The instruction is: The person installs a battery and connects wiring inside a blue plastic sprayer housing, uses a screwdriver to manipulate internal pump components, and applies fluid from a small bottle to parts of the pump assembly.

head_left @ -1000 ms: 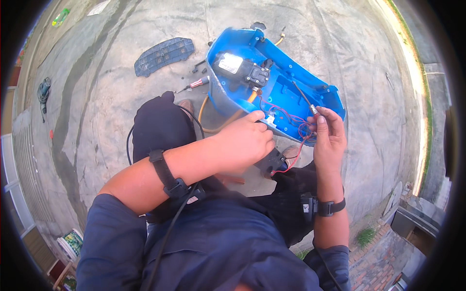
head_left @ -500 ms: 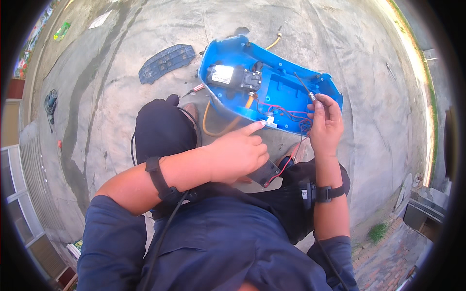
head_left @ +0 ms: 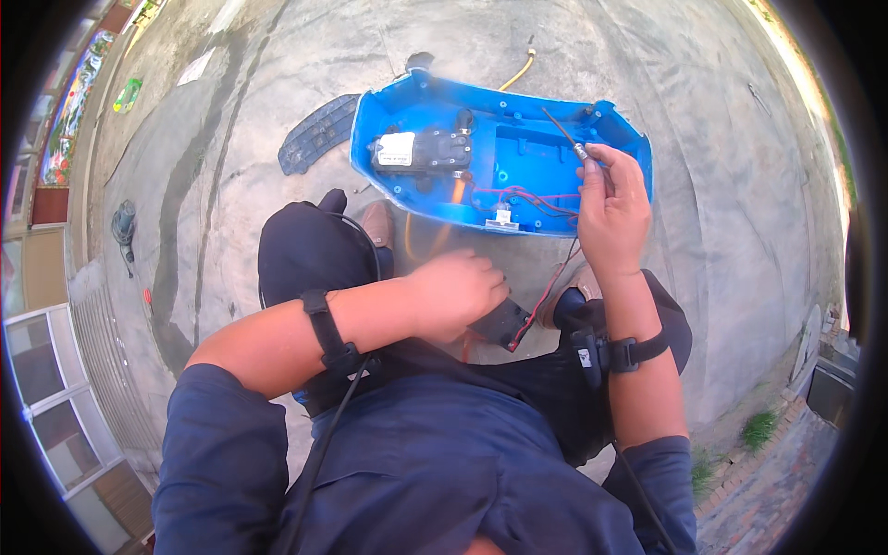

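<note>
An open blue plastic housing (head_left: 518, 153) lies on the concrete in front of me, with a black pump motor (head_left: 421, 153) and red and black wires (head_left: 523, 199) inside. My right hand (head_left: 610, 208) is raised over its right side and pinches a thin metal-tipped probe (head_left: 566, 134) that points into the housing. My left hand (head_left: 458, 291) is lowered near my knees, fingers curled, resting on a small black box (head_left: 504, 324) with a red wire leading up to the housing. What the left hand grips is hidden.
A dark blue ribbed cover (head_left: 319, 134) lies left of the housing. A yellow hose (head_left: 518, 72) trails behind it. Some small dark tool (head_left: 123, 227) sits far left near a wall with windows. Bricks and weeds are at the lower right.
My left hand has dropped from the housing's front edge down to the black box by my knees. My right hand rose a little, still holding the probe.
</note>
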Tool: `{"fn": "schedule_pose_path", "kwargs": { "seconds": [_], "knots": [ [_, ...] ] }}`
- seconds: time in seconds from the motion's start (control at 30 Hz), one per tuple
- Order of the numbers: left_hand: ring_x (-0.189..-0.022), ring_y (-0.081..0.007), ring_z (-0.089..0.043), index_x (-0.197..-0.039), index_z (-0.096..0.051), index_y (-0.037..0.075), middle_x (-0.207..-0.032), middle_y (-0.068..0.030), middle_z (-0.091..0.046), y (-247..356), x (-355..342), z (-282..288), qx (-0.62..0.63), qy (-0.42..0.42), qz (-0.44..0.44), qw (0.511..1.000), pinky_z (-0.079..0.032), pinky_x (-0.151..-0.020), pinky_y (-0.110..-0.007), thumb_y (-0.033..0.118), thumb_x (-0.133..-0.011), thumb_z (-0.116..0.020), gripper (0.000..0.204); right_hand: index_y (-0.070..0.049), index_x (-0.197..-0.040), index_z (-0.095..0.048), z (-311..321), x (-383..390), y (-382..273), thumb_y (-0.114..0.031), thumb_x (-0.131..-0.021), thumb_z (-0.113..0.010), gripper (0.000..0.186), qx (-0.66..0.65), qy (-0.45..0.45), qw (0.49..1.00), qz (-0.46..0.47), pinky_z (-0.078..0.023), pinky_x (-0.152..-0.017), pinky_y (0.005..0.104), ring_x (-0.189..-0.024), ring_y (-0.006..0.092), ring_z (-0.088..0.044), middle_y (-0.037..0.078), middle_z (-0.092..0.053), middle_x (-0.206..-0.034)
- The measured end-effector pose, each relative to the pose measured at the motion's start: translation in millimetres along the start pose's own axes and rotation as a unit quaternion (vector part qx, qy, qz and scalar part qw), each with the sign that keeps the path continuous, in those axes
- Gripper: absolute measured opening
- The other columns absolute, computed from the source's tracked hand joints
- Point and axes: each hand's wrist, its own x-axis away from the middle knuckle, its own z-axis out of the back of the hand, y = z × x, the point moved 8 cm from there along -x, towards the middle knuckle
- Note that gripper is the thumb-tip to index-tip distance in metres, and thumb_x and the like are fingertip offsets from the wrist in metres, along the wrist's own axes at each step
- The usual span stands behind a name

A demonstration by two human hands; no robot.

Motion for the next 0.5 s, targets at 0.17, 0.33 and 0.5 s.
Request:
{"fn": "schedule_pose_path", "kwargs": {
  "seconds": [0.17,0.33,0.5],
  "knots": [
    [-0.107,-0.0394,-0.065,-0.113,-0.065,0.003,-0.112,-0.0188,-0.067,-46,-19,-43,0.012,-0.056,0.085,0.995,-0.054,-0.088,-0.051,0.012,-0.068,-0.076,0.047,-0.006,-0.108,-0.071,-4,-2,4,-0.001,-0.096,-0.067,0.014,0.009,0.013,1.0,0.022,-0.054,-0.069,0.0303,-0.083,0.0204,-0.067,0.009,-0.07,-0.104],
    [-0.105,-0.0423,-0.067,-0.114,-0.065,0.001,-0.114,-0.0214,-0.067,-63,-34,-67,-0.003,-0.06,0.194,0.979,-0.055,-0.086,-0.053,0.01,-0.072,-0.073,0.043,-0.006,-0.108,-0.071,2,0,-4,-0.001,-0.096,-0.067,0.014,0.012,0.025,0.999,0.021,-0.055,-0.07,0.0312,-0.085,0.0211,-0.068,0.009,-0.07,-0.103],
    [-0.112,-0.0419,-0.063,-0.132,-0.052,-0.011,-0.123,-0.0265,-0.059,-74,-42,-77,0.042,0.002,0.237,0.971,-0.054,-0.09,-0.049,0.006,-0.073,-0.069,0.064,-0.006,-0.107,-0.071,3,-3,-6,0.0,-0.095,-0.067,0.014,-0.007,0.041,0.997,0.058,-0.056,-0.073,0.0313,-0.089,0.0227,-0.069,0.009,-0.07,-0.103]
  ]
}}
